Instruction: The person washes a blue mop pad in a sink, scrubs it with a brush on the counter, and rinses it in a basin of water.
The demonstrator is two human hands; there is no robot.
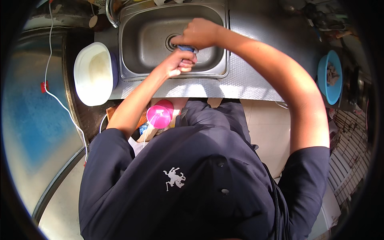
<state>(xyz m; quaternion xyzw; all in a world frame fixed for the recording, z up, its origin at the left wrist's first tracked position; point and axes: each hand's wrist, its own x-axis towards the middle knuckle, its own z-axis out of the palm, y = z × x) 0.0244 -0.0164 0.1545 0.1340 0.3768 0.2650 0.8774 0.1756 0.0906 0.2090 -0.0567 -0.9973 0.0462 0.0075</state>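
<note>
My left hand [181, 62] and my right hand [198, 34] are close together over a stainless steel sink [141, 57]. Both are closed around a bunched blue cloth [186, 48], of which only a small part shows between them. The right hand sits above and slightly to the right of the left, with its wrist bent. Behind the hands, the round drain [169, 42] is partly covered by the right hand's fingers. Most of the cloth is hidden inside the fists.
A curved metal faucet [110, 15] stands at the sink's upper left corner. Left of the sink is a white plastic basin [80, 75]. On the right, a light blue basin [322, 75] contains a crumpled greyish cloth [332, 74]. Below the counter [252, 81] is a pink plastic container [159, 117].
</note>
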